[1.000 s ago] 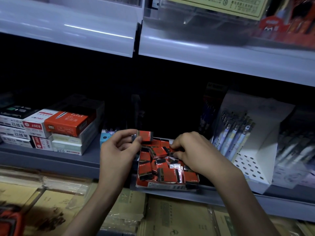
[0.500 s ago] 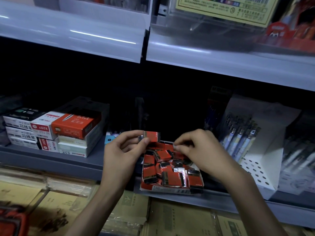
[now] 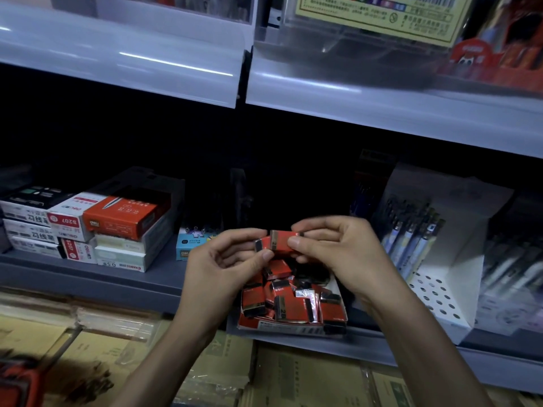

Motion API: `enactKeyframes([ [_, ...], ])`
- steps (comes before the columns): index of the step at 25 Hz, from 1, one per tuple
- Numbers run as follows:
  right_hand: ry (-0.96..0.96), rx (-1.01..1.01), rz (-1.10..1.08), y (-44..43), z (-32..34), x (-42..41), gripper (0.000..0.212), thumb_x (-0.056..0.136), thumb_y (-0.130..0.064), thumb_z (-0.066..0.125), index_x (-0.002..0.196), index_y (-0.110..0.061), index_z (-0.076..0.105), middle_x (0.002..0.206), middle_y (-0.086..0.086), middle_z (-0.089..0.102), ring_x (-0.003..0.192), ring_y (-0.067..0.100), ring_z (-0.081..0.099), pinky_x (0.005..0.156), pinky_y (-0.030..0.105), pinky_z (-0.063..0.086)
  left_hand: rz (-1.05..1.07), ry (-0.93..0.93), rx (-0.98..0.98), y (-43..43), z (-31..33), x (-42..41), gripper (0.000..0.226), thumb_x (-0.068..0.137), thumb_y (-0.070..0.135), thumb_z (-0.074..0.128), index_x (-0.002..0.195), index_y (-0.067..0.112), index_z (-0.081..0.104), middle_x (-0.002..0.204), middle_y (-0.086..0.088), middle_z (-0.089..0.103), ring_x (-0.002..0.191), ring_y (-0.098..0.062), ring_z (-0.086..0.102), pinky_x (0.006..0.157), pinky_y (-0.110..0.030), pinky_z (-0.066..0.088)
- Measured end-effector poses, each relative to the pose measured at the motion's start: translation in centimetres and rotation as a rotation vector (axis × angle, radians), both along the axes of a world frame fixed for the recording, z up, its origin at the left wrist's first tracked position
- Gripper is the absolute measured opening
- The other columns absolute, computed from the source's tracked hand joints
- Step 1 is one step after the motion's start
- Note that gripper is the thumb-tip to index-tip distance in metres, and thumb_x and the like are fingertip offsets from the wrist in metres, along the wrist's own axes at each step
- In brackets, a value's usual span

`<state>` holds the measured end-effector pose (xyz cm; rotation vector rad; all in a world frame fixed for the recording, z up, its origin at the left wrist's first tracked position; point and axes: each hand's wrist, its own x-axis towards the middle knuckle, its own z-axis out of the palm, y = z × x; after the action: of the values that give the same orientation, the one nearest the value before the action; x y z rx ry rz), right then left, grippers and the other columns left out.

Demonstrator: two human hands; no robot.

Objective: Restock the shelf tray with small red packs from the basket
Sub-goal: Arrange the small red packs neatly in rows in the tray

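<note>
Two red packs (image 3: 279,242), lengthwise left-right, in left hand (image 3: 223,271) and right hand (image 3: 338,254) pinches.

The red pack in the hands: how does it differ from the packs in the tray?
The held pack is aloft, pinched by left hand and right hand; the tray packs lie in the shelf tray. The held pack is nearly level; the tray packs are jumbled, tilted. Both are red with dark bands.
</note>
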<state>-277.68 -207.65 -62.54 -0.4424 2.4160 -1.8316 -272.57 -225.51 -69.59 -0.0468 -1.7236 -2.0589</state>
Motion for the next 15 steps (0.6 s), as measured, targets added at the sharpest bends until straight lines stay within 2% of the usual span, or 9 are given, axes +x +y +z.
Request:
enactKeyframes([
  [2, 0.026, 0.005, -0.062, 0.5, 0.4, -0.3, 0.02, 0.082, -0.012, 0.083, 0.097, -0.022, 0.075, 0.09, -0.001, 0.079, 0.084, 0.012, 0.076, 0.083, 0.032, 0.061, 0.026, -0.012, 0.036, -0.3, -0.2, -0.2, 0.031, 0.076, 0.012, 0.083, 0.106, 0.016, 0.078, 0.096, -0.012, 0.079, 0.09, -0.027, 0.078, 0.078, -0.028, 0.064],
  [3, 0.088, 0.068, -0.115, 0.9, 0.6, -0.6, 0.021, 0.081, -0.013, 0.084, 0.096, -0.024, 0.074, 0.088, -0.004, 0.078, 0.083, 0.008, 0.075, 0.079, 0.024, 0.059, 0.045, -0.018, 0.051, -0.5, -0.4, -0.3, 0.029, 0.078, 0.009, 0.082, 0.107, 0.016, 0.078, 0.097, -0.013, 0.078, 0.09, -0.027, 0.077, 0.077, -0.027, 0.064],
  [5, 0.209, 0.272, -0.224, 1.8, 0.9, -1.2, 0.017, 0.082, -0.017, 0.084, 0.093, -0.026, 0.074, 0.083, -0.009, 0.074, 0.08, 0.002, 0.069, 0.064, 0.006, 0.048, 0.081, -0.028, 0.078, -0.8, -0.7, -0.6, 0.027, 0.082, 0.005, 0.081, 0.108, 0.014, 0.078, 0.096, -0.014, 0.078, 0.09, -0.025, 0.077, 0.075, -0.024, 0.063],
  [6, 0.23, 0.354, -0.249, 2.0, 0.8, -1.5, 0.015, 0.084, -0.018, 0.083, 0.092, -0.025, 0.074, 0.084, -0.01, 0.072, 0.078, 0.0, 0.066, 0.057, 0.004, 0.045, 0.096, -0.033, 0.091, -0.8, -0.9, -0.8, 0.027, 0.083, 0.004, 0.081, 0.108, 0.013, 0.078, 0.095, -0.013, 0.078, 0.089, -0.024, 0.077, 0.074, -0.023, 0.062],
  [8, 0.219, 0.46, -0.237, 1.7, 0.1, -1.9, 0.013, 0.086, -0.018, 0.082, 0.095, -0.024, 0.075, 0.086, -0.007, 0.072, 0.077, 0.0, 0.064, 0.057, 0.005, 0.046, 0.127, -0.047, 0.104, -0.7, -1.1, -0.9, 0.026, 0.083, 0.005, 0.08, 0.108, 0.011, 0.077, 0.093, -0.013, 0.079, 0.088, -0.023, 0.077, 0.072, -0.022, 0.061],
  [11, 0.18, 0.553, -0.189, 0.6, -1.4, -2.6, 0.016, 0.087, -0.016, 0.08, 0.1, -0.025, 0.079, 0.093, -0.008, 0.073, 0.08, 0.002, 0.066, 0.076, 0.022, 0.057, 0.148, -0.061, 0.117, -0.6, -1.0, -1.0, 0.026, 0.084, 0.007, 0.081, 0.109, 0.012, 0.076, 0.092, -0.01, 0.079, 0.089, -0.023, 0.078, 0.073, -0.026, 0.064],
  [13, 0.148, 0.587, -0.178, 0.0, -2.1, -3.2, 0.017, 0.088, -0.016, 0.079, 0.101, -0.027, 0.079, 0.096, -0.006, 0.073, 0.079, 0.005, 0.067, 0.076, 0.025, 0.058, 0.154, -0.068, 0.116, -0.6, -1.0, -0.9, 0.026, 0.083, 0.008, 0.081, 0.109, 0.012, 0.076, 0.093, -0.01, 0.079, 0.089, -0.024, 0.078, 0.076, -0.031, 0.065],
  [15, 0.167, 0.644, -0.187, -0.3, -2.6, -3.8, 0.016, 0.089, -0.016, 0.078, 0.099, -0.028, 0.079, 0.097, -0.005, 0.072, 0.079, 0.004, 0.065, 0.071, 0.02, 0.054, 0.157, -0.077, 0.108, -0.5, -1.0, -0.8, 0.027, 0.083, 0.01, 0.081, 0.11, 0.013, 0.076, 0.094, -0.011, 0.079, 0.091, -0.026, 0.078, 0.08, -0.037, 0.064],
])
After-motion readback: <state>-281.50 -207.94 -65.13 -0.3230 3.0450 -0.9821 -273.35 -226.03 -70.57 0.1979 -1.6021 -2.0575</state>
